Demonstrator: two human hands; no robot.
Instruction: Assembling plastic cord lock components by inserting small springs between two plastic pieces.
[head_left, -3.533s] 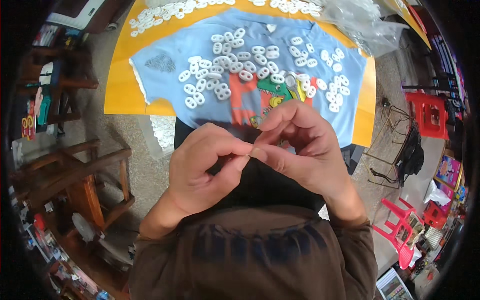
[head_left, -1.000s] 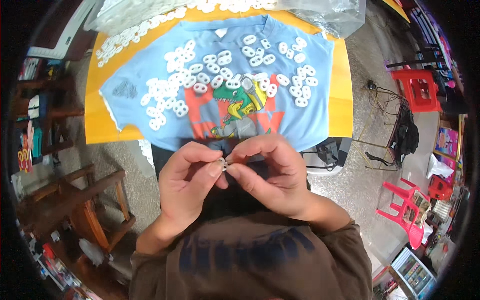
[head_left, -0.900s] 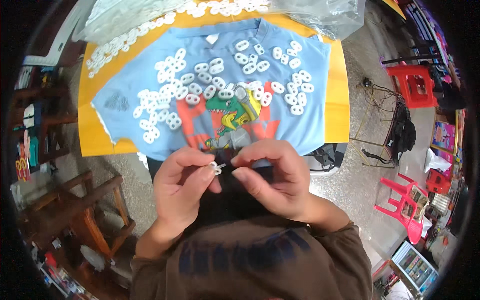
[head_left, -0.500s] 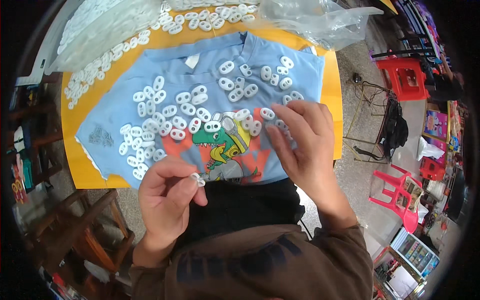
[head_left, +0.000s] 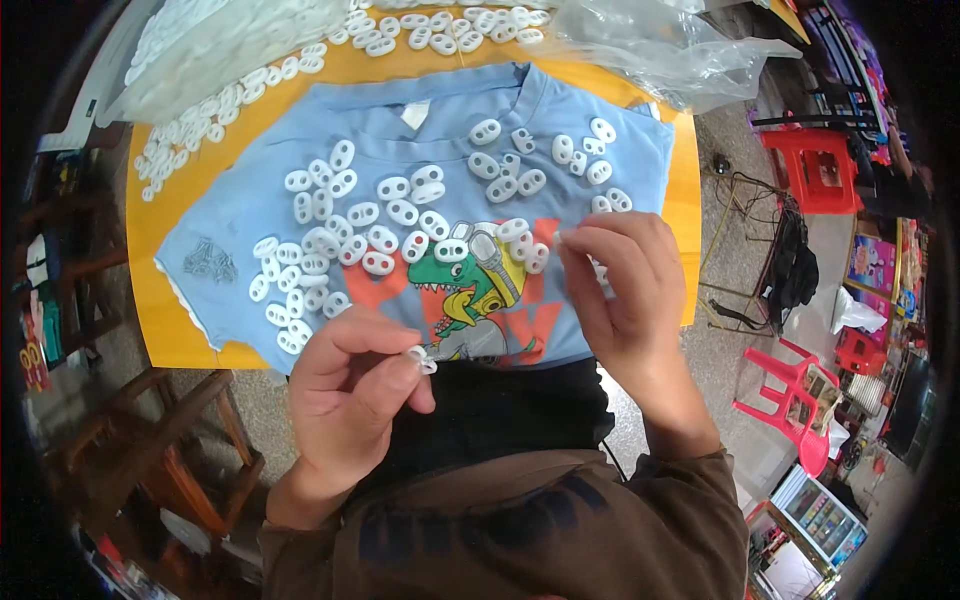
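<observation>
My left hand pinches a white oval two-hole cord lock piece between thumb and forefinger, just over the shirt's near edge. To the right, my right hand is closed at thumb and fingertips on another cord lock piece, of which only a pale sliver shows. Many more such pieces lie scattered over a light blue shirt with a dinosaur print. On the shirt's left side rests a small heap of thin, dark metal parts, apparently springs.
The shirt covers a yellow board. Along its far left edge lie loose white pieces beside a big clear bag full of them. A crumpled clear plastic bag is at the far right. Red stools stand on the floor.
My right fingertips have closed on a white piece that lay beside them on the shirt. The left hand keeps its piece. The whole view has shifted slightly.
</observation>
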